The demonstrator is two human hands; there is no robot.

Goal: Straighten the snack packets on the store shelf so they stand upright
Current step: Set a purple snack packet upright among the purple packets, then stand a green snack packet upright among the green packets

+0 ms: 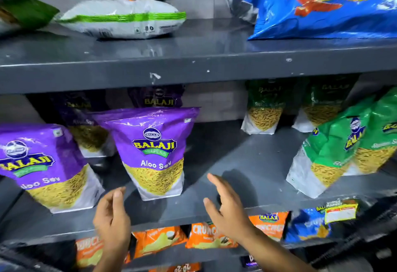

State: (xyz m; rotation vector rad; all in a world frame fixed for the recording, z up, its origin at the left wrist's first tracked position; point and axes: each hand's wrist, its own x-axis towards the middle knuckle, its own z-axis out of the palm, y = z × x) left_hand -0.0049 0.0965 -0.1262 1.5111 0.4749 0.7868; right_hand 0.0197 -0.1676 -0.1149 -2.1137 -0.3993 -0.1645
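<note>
A purple Aloo Sev packet (153, 153) stands upright in the middle of the grey middle shelf (236, 164). A second purple packet (43, 166) stands at the left, leaning slightly. Two more purple packets (86, 125) stand behind them in shadow. At the right, green packets (335, 153) lean to the left, with two more green ones (263, 108) upright at the back. My left hand (112, 218) and my right hand (227, 207) hover just below the middle purple packet, one on each side, fingers apart, holding nothing.
The upper shelf (193, 57) holds two stacked white-and-green bags (122, 22) lying flat and a large blue bag (326, 7). Below the front edge, orange packets (159, 241) and a blue packet (309, 226) fill the lower shelf. Bare shelf lies between the purple and green packets.
</note>
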